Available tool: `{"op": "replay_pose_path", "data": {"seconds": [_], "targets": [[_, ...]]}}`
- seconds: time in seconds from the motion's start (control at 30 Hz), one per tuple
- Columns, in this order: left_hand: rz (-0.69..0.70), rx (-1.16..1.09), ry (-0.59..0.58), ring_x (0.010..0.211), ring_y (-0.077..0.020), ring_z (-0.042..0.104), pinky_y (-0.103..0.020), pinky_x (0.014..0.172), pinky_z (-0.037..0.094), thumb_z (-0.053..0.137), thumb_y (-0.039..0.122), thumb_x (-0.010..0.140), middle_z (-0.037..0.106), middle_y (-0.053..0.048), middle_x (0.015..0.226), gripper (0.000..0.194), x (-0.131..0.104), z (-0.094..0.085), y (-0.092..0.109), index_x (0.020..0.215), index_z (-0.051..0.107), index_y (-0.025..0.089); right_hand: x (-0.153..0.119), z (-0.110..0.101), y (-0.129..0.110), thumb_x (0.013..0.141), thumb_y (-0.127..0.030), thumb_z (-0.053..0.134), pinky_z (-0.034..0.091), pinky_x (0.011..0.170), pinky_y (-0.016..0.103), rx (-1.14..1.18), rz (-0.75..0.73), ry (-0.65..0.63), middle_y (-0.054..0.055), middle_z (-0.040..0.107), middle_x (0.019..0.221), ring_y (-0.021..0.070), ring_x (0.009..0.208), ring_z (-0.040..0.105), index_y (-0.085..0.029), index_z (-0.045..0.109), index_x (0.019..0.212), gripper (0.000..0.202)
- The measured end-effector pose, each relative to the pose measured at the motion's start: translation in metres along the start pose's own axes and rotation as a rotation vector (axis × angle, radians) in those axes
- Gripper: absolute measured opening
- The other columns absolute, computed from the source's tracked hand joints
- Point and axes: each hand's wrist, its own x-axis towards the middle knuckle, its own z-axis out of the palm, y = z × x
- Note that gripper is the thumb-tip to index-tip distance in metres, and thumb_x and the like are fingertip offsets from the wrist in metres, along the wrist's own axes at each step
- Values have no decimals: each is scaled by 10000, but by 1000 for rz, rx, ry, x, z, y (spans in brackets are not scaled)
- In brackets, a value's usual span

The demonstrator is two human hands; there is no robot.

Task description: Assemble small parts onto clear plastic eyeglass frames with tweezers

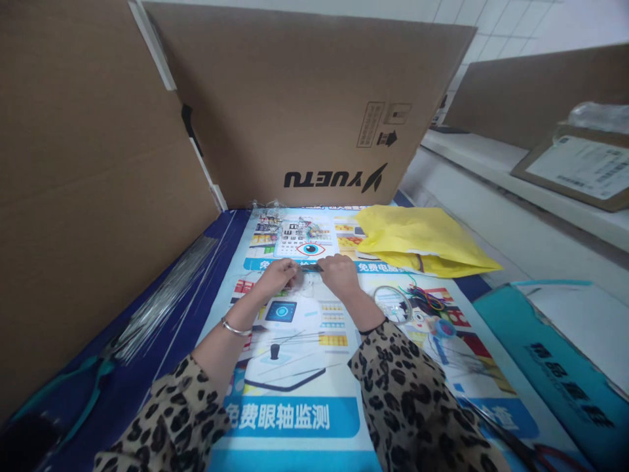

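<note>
My left hand [279, 278] is closed in a pinch at the middle of the printed sheet [289, 452]. Close by on its right, my right hand [341, 275] has its fingers curled shut. A small, narrow dark piece [310, 267] spans the gap between the two hands, touching the fingers of both. Its kind is too small and too covered to make out. Thin, straight wires [295, 339] lie loose on the sheet below my wrists. Just beyond my hands is a tangle of fine wire pieces [309, 228].
At left lie a bundle of straight metal wires [170, 292] and teal-handled pliers [95, 377]. On the right are a yellow bag [422, 236], a wire coil [393, 305], coloured cords [430, 298], scissors [511, 436] and a teal box [545, 360]. Cardboard panels [304, 111] stand behind and left.
</note>
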Motion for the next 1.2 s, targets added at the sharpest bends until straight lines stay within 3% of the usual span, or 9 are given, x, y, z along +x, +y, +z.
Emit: {"op": "replay_pose_path", "data": {"seconds": [0.3, 0.7, 1.0, 1.2], "targets": [[-16, -46, 16, 385, -71, 479, -174, 391, 351, 486, 240, 698, 533, 35, 533, 88, -2, 1, 5, 707, 511, 156, 1, -4, 0, 783, -236, 493, 238, 720, 324, 5, -52, 41, 73, 613, 832, 205, 863, 455, -200, 631, 888, 177], [21, 147, 19, 389, -81, 472, -175, 421, 341, 485, 256, 709, 521, 49, 437, 107, -3, 0, 4, 704, 547, 168, 1, -5, -5, 815, -221, 442, 257, 725, 321, 0, -58, 22, 78, 615, 843, 201, 860, 467, -194, 623, 894, 199], [-47, -104, -25, 410, -64, 479, -167, 408, 352, 515, 248, 673, 544, 30, 547, 104, -5, 2, 13, 700, 514, 147, 1, -2, -6, 776, -223, 475, 303, 689, 285, 37, 2, -27, 52, 639, 832, 188, 822, 515, -216, 630, 902, 199], [-13, -46, -38, 416, -68, 481, -166, 417, 370, 524, 271, 685, 532, 32, 519, 126, -6, 1, 11, 696, 519, 145, 1, -1, -7, 775, -230, 479, 319, 683, 279, 46, 26, -25, 50, 642, 827, 188, 813, 527, -218, 634, 893, 195]]}}
